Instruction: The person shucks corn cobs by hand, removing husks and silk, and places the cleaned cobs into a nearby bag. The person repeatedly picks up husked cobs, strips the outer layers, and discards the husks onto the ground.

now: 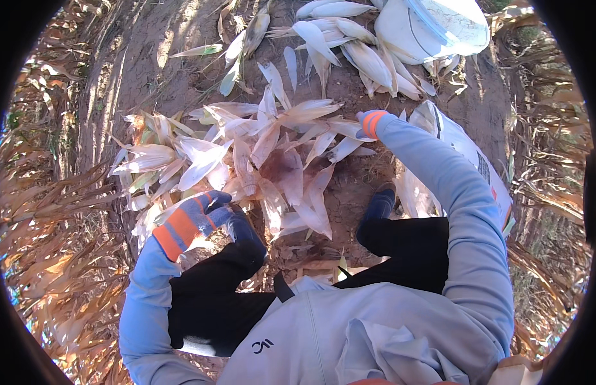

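Note:
My left hand [194,219], in a grey and orange glove, hovers at the near left edge of a heap of pale corn husks [201,160]. Its fingers are loosely bent and apart, with nothing visible between them. My right hand [368,124], in a matching glove, is stretched out to the heap's right side, close to the husk tips. The sleeve and cuff hide most of its fingers, so whether it grips anything is unclear. Loose husk leaves [291,173] spread over the soil between my hands, and a corn ear in its husk [147,157] lies at the left.
A white bucket [432,32] lies tipped at the far right, beside several husked ears [368,61]. The white printed sack [471,154] stands right of my right forearm. My dark shoes [378,208] rest close to the heap. Dry corn stalks [54,256] line both sides.

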`<state>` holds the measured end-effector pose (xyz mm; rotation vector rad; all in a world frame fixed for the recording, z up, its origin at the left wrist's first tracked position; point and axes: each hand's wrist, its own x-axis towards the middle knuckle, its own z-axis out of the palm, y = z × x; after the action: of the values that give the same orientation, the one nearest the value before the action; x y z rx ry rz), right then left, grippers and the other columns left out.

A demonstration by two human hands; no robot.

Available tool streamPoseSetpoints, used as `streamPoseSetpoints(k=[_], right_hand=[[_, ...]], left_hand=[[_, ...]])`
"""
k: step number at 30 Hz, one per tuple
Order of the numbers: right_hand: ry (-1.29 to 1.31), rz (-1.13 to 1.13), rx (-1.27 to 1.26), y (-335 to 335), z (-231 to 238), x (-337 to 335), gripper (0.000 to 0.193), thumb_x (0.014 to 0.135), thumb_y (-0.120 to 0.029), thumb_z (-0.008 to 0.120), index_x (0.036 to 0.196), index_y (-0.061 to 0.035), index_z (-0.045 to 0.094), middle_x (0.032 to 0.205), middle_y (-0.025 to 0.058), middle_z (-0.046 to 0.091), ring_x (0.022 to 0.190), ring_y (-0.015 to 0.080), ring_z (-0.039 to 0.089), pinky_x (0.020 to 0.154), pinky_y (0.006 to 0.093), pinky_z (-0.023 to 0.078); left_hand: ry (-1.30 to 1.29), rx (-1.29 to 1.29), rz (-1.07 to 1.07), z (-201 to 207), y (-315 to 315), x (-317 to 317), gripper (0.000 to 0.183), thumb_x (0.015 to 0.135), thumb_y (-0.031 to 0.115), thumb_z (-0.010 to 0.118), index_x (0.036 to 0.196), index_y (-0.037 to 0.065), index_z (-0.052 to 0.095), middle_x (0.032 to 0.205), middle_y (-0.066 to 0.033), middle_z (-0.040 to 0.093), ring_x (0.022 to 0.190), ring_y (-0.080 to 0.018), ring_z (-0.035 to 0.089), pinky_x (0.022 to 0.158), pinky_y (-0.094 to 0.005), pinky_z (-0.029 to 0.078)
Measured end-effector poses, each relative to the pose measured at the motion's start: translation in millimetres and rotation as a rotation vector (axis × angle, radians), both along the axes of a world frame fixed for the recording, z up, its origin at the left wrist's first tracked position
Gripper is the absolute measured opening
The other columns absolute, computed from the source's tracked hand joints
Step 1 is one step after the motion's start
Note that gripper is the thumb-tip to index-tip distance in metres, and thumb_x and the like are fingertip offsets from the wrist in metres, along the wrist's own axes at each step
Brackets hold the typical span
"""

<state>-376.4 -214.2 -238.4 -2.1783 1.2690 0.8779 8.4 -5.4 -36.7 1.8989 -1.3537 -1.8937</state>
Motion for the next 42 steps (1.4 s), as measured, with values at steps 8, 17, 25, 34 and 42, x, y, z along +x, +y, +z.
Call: streamPoseSetpoints(k=[8, 17, 25, 34, 42], right_hand=[[-0.068, -0.185, -0.171, 35, -38, 31, 0.041, 0.076, -0.036, 0.062, 0.104, -0.0067, 0.054, 0.097, 0.0154, 0.062, 0.091, 0.0317, 0.06, 0.077, 0.0396, 0.047], [-0.646, 0.187, -0.098, 94, 16, 147, 0.024, 0.077, -0.029, 0.061, 0.093, -0.0105, 0.058, 0.089, 0.0121, 0.059, 0.086, 0.0311, 0.059, 0.071, 0.0401, 0.047], [-0.516, -0.038, -0.05, 172, -46, 209, 0.029, 0.076, -0.021, 0.057, 0.103, -0.0081, 0.054, 0.099, 0.0141, 0.057, 0.09, 0.0326, 0.058, 0.076, 0.0404, 0.047], [-0.497, 0.17, 0.779, 182, -1, 145, 0.026, 0.073, -0.026, 0.058, 0.087, -0.0037, 0.061, 0.084, 0.0153, 0.063, 0.075, 0.0313, 0.061, 0.07, 0.0398, 0.048], [-0.346, -0.184, 0.0, 141, -45, 91, 0.035, 0.075, -0.033, 0.061, 0.086, 0.0005, 0.06, 0.084, 0.0203, 0.063, 0.08, 0.0361, 0.06, 0.072, 0.0403, 0.047]], left_hand=[[-0.128, 0.01, -0.144, -23, -11, 4, 0.035, 0.084, 0.018, 0.061, 0.115, 0.003, 0.054, 0.094, -0.0086, 0.062, 0.085, -0.0135, 0.057, 0.076, -0.0255, 0.045], [-0.146, -0.188, -0.036, -27, -16, 19, 0.037, 0.082, 0.022, 0.063, 0.113, 0.004, 0.055, 0.09, -0.0105, 0.064, 0.084, -0.0174, 0.06, 0.076, -0.0292, 0.046], [-0.257, -0.345, -0.213, 7, -17, 11, 0.039, 0.084, 0.029, 0.06, 0.111, 0.002, 0.055, 0.087, -0.0136, 0.063, 0.08, -0.0229, 0.06, 0.074, -0.0323, 0.045], [-0.231, -0.307, -0.224, 25, -5, 24, 0.038, 0.085, 0.023, 0.059, 0.115, 0.002, 0.053, 0.091, -0.0121, 0.063, 0.081, -0.0167, 0.059, 0.072, -0.03, 0.045], [-0.182, -0.31, -0.228, 49, -2, 22, 0.041, 0.085, 0.023, 0.058, 0.115, -0.003, 0.051, 0.09, -0.0136, 0.063, 0.08, -0.0166, 0.059, 0.073, -0.0298, 0.047]])
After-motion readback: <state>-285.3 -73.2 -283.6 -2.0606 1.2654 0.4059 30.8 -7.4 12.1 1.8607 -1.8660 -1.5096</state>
